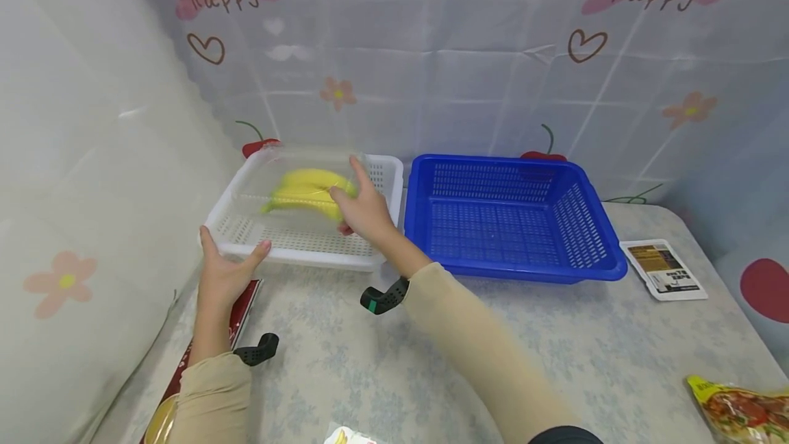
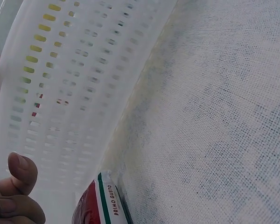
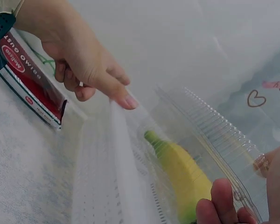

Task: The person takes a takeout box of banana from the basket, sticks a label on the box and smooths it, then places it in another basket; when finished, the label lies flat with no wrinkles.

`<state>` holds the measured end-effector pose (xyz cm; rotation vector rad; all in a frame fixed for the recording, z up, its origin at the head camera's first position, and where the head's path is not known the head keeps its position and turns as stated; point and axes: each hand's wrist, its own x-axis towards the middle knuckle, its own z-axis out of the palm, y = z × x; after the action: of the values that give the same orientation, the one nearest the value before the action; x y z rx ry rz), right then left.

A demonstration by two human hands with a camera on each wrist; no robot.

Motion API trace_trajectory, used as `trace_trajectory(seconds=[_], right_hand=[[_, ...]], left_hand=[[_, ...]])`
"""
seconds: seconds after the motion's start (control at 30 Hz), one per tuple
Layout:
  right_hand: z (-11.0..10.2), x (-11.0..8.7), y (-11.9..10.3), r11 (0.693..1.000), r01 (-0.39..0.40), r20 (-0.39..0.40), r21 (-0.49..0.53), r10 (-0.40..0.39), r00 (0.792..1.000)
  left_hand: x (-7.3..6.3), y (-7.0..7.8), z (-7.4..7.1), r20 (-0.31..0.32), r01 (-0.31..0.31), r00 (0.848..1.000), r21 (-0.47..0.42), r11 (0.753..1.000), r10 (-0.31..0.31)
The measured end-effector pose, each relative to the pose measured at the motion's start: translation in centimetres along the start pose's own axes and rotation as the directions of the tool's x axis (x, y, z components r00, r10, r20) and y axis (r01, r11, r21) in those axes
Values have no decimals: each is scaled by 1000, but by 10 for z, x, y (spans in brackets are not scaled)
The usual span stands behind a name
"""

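Observation:
A clear plastic clamshell box [image 3: 214, 135] with yellow bananas [image 1: 308, 190] inside sits within the white basket [image 1: 320, 257], tilted in the right wrist view. My right hand [image 1: 366, 207] reaches over the basket and grips the right end of the box, its fingers spread on the plastic. At the basket's near left corner, my left hand [image 1: 224, 273] holds the rim, thumb along the front edge and index finger at the side. The left wrist view shows curled fingers [image 2: 18, 205] beside the slotted wall.
A blue basket [image 1: 493, 269] stands right of the white one. Farther right lie a flat white packet [image 1: 666, 269] and a yellow food bag [image 1: 740, 406]. A red Primo Gusto packet [image 3: 35, 77] lies by my left forearm. A small picture card [image 1: 348, 436] is at the front edge.

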<state>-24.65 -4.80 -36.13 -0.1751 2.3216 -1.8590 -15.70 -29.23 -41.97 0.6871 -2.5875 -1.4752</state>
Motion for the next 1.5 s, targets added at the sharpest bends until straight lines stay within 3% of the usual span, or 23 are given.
trace_trajectory(seconds=[0.27,0.9,1.5], right_hand=[[-26,-14,-13,998,22,11,51,-22,1000],[-97,-60,-17,989,115,62,98,-121,991],[-134,-95,-6,994,72,44,86,-76,996]], left_hand=[[1,-1,0,10,18,1000,9,1000,-18],[2,1,0,11,4,1000,-7,1000,-4],[2,2,0,15,45,999,39,998,-46]])
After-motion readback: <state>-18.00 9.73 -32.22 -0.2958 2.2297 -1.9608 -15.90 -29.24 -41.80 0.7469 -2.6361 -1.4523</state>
